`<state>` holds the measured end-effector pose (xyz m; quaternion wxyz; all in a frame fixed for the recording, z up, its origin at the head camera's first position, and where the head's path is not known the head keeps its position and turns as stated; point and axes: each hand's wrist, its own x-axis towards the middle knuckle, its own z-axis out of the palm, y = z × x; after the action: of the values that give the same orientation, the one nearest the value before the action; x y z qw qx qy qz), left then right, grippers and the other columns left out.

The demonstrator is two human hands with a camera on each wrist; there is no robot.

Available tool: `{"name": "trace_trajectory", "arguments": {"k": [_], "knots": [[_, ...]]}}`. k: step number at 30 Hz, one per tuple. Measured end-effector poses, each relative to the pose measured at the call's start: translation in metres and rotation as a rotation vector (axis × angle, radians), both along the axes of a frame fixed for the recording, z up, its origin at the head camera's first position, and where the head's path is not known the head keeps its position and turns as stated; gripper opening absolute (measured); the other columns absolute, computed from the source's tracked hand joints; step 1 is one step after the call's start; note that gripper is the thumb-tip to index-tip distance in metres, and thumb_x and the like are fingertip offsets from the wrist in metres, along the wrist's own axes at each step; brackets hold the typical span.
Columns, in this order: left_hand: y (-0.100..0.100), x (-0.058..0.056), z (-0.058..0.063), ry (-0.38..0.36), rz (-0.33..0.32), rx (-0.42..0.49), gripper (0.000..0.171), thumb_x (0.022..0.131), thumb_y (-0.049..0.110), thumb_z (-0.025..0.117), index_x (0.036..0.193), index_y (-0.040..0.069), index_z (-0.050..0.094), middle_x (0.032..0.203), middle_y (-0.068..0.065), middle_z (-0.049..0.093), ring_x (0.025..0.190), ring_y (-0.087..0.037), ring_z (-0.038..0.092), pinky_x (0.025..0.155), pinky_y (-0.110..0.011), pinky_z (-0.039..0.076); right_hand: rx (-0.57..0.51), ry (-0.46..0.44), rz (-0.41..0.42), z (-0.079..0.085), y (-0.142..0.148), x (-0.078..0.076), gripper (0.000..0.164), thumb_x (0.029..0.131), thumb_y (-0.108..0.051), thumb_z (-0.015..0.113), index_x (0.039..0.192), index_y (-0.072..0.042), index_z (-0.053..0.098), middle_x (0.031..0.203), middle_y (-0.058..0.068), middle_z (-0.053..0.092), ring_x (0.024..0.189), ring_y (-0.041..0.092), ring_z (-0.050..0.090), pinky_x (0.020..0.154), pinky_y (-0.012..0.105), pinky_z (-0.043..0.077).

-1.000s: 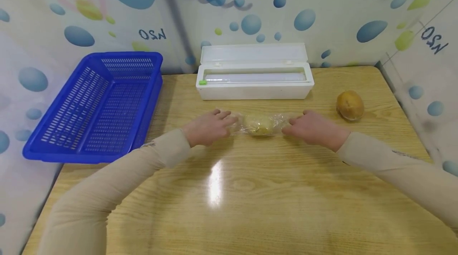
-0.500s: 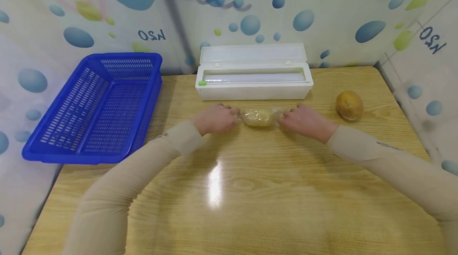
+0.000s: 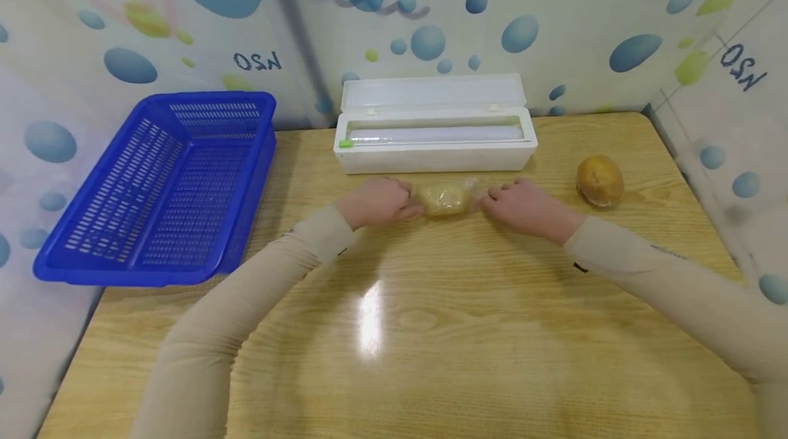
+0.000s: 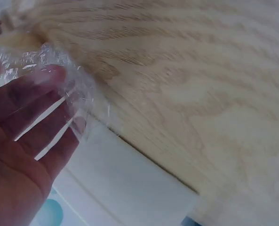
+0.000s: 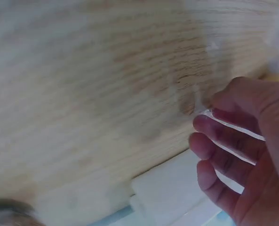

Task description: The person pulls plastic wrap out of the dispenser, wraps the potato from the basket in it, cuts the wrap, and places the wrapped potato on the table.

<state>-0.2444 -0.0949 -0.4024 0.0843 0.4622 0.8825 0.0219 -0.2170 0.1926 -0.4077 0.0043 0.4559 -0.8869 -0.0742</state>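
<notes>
A pale yellow, oblong piece of food [image 3: 444,199] wrapped in cling film lies on the table, between my two hands in the head view. At its left end is my left hand [image 3: 378,202]. In the left wrist view its fingers are straight and slightly spread, with loose cling film [image 4: 78,89] lying over the fingertips. On the other end, my right hand [image 3: 526,206] pinches the film between thumb and fingers. A trace of clear film shows at those fingertips [image 5: 203,123] in the right wrist view.
Behind the hands stands a white cling film dispenser [image 3: 436,160], lid up, roll inside. A round orange-brown item [image 3: 600,180], seemingly wrapped too, sits at the right. A blue plastic basket [image 3: 246,220] stands on the left. The wooden table [image 3: 468,343] meets patterned walls at the back.
Both hands and the wrapped food have shifted away from me and closer to the dispenser. My left fingers, curled at the film's end half a second ago, have straightened.
</notes>
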Motion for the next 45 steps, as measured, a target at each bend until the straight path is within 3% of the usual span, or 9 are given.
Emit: {"name": "trace_trajectory", "arguments": {"k": [4, 9, 13, 17, 21, 26, 35, 40, 45], "knots": [[-0.003, -0.004, 0.006, -0.144, -0.016, 0.101, 0.034, 0.097, 0.017, 0.060, 0.064, 0.007, 0.060, 0.068, -0.003, 0.058, 0.063, -0.017, 0.054, 0.065, -0.034, 0.049, -0.069, -0.120, -0.099, 0.010, 0.011, -0.002, 0.012, 0.086, -0.003, 0.064, 0.098, -0.002, 0.063, 0.081, 0.010, 0.058, 0.060, 0.025, 0.055, 0.055, 0.041, 0.048], [-0.002, -0.007, 0.005, -0.138, -0.061, 0.097, 0.022, 0.091, 0.011, 0.067, 0.069, 0.009, 0.067, 0.071, -0.001, 0.060, 0.068, -0.016, 0.056, 0.068, -0.033, 0.049, -0.220, -0.155, -0.222, 0.024, 0.010, -0.008, 0.026, 0.092, -0.010, 0.064, 0.114, 0.003, 0.064, 0.101, 0.015, 0.062, 0.079, 0.030, 0.064, 0.066, 0.044, 0.053], [0.001, -0.009, 0.001, -0.134, 0.028, 0.063, 0.012, 0.088, 0.014, 0.071, 0.079, 0.008, 0.066, 0.079, -0.002, 0.063, 0.071, -0.016, 0.058, 0.069, -0.032, 0.050, -0.296, -0.281, -0.240, 0.026, -0.004, -0.014, 0.050, 0.089, -0.024, 0.071, 0.127, 0.006, 0.056, 0.122, 0.022, 0.058, 0.109, 0.038, 0.057, 0.090, 0.049, 0.046], [0.006, -0.010, -0.003, -0.079, 0.075, 0.012, 0.028, 0.085, 0.020, 0.076, 0.101, 0.004, 0.060, 0.090, -0.007, 0.065, 0.082, -0.022, 0.063, 0.075, -0.035, 0.052, -0.264, -0.351, -0.195, 0.018, -0.016, -0.018, 0.062, 0.084, -0.030, 0.075, 0.127, 0.010, 0.055, 0.119, 0.025, 0.061, 0.109, 0.039, 0.058, 0.093, 0.049, 0.044], [0.008, -0.011, -0.004, -0.067, 0.105, -0.021, 0.037, 0.085, 0.024, 0.076, 0.107, 0.002, 0.056, 0.091, -0.010, 0.065, 0.085, -0.026, 0.064, 0.076, -0.039, 0.052, -0.186, -0.276, -0.177, 0.011, -0.020, -0.017, 0.055, 0.085, -0.035, 0.074, 0.120, 0.006, 0.062, 0.109, 0.020, 0.067, 0.098, 0.036, 0.064, 0.085, 0.053, 0.047], [0.008, -0.008, -0.003, -0.120, 0.151, -0.012, 0.015, 0.090, 0.016, 0.069, 0.095, 0.005, 0.060, 0.085, -0.005, 0.063, 0.078, -0.020, 0.060, 0.072, -0.035, 0.051, -0.084, -0.117, -0.117, 0.006, -0.021, -0.009, 0.041, 0.091, -0.034, 0.067, 0.113, 0.000, 0.065, 0.099, 0.014, 0.070, 0.092, 0.033, 0.064, 0.079, 0.054, 0.046], [0.016, 0.002, 0.003, 0.039, 0.128, -0.084, 0.010, 0.088, 0.007, 0.062, 0.098, 0.006, 0.064, 0.089, -0.008, 0.062, 0.080, -0.023, 0.059, 0.070, -0.036, 0.051, 0.006, 0.245, -0.045, -0.002, -0.027, 0.009, 0.036, 0.089, -0.031, 0.070, 0.106, 0.000, 0.067, 0.084, 0.010, 0.069, 0.073, 0.026, 0.059, 0.075, 0.045, 0.043], [0.021, 0.012, 0.023, 0.109, 0.132, -0.162, 0.040, 0.085, 0.036, 0.075, 0.111, 0.007, 0.066, 0.107, -0.010, 0.056, 0.095, -0.023, 0.051, 0.079, -0.039, 0.047, 0.135, 0.327, -0.024, -0.004, -0.030, 0.016, 0.027, 0.091, -0.016, 0.067, 0.111, 0.002, 0.068, 0.093, 0.013, 0.070, 0.083, 0.027, 0.062, 0.086, 0.050, 0.042], [0.039, 0.017, 0.037, 0.122, 0.159, -0.137, 0.066, 0.084, 0.064, 0.059, 0.113, 0.004, 0.061, 0.106, -0.009, 0.053, 0.098, -0.023, 0.052, 0.084, -0.041, 0.046, 0.122, 0.410, 0.010, -0.008, -0.030, 0.019, 0.023, 0.088, -0.005, 0.068, 0.109, 0.004, 0.068, 0.090, 0.014, 0.070, 0.082, 0.027, 0.062, 0.089, 0.051, 0.041]]}}
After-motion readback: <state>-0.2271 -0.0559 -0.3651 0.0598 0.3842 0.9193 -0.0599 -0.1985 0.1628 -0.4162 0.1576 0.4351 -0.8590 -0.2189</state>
